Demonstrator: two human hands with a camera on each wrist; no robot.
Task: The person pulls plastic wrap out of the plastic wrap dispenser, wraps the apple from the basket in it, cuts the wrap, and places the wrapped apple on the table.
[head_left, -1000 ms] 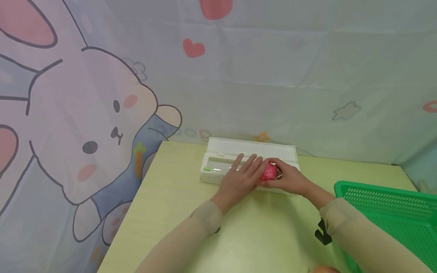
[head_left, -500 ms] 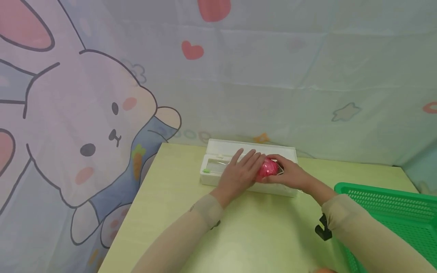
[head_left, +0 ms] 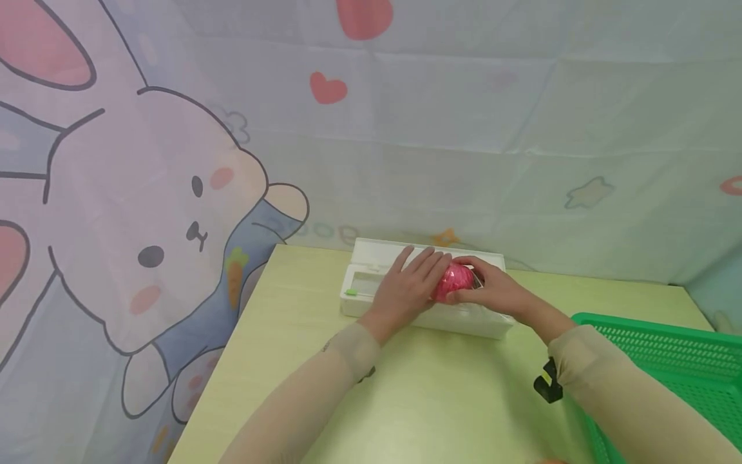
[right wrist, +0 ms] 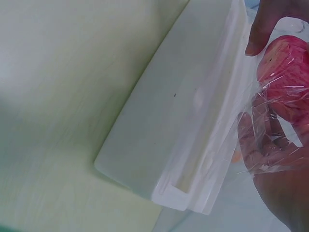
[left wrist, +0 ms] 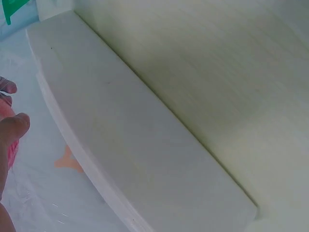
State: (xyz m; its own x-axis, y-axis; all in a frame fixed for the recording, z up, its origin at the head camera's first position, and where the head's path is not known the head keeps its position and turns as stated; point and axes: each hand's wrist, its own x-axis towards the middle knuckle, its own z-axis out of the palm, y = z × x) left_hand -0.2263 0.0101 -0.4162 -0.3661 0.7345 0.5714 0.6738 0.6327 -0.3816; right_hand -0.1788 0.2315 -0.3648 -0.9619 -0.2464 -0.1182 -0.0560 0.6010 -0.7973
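A pinkish-red apple [head_left: 455, 281], with clear plastic film [right wrist: 270, 159] over it, is held above a white cling film box [head_left: 464, 319]. My right hand [head_left: 503, 293] grips it from the right, thumb at the near side and fingers at the far side; film covers part of this hand in the right wrist view. On the apple's left, my left hand [head_left: 408, 291] lies with fingers stretched out, and its thumb [right wrist: 256, 41] stands apart from the fruit in the right wrist view. The box's lid [head_left: 371, 252] is raised at the back, and a green slider [head_left: 351, 292] sits at its left end.
A green perforated basket [head_left: 649, 332] stands at the right of the pale yellow table [head_left: 406, 399]. Behind the table hangs a cloth [head_left: 452, 116] printed with a rabbit and hearts. An orange-coloured round thing [head_left: 551, 461] barely shows at the bottom edge.
The apple has shifted slightly left and up in the head view, and more of it shows. My right hand has moved left with it; my left hand keeps nearly the same place.
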